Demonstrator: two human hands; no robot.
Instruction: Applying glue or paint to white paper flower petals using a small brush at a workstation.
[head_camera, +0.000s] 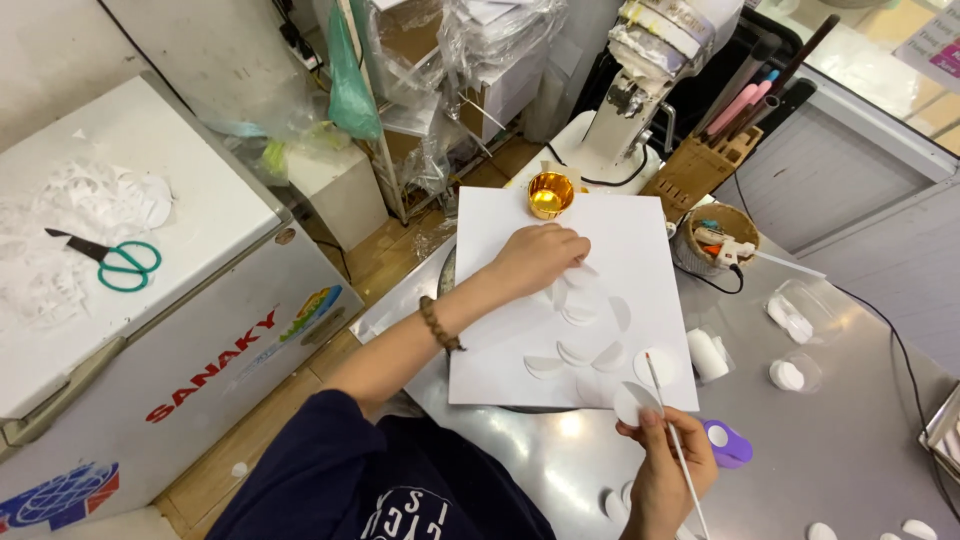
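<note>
While the left hand (540, 255) presses its fingers (577, 250) down on a folded white paper circle on the white sheet (500, 350), the right hand (668, 465) waits at the sheet's near corner, fingers closed on a thin white stick (668, 420) and a flat paper circle (632, 403). Several folded circles (575, 352) already lie in a loose cluster on the sheet, which rests on the metal desk (840, 450). This looks like the sticking-down stage, one piece at a time. Placing the held circle next would call for setting it just beside the cluster. A gold cup (550, 194) stands at the sheet's far edge.
</note>
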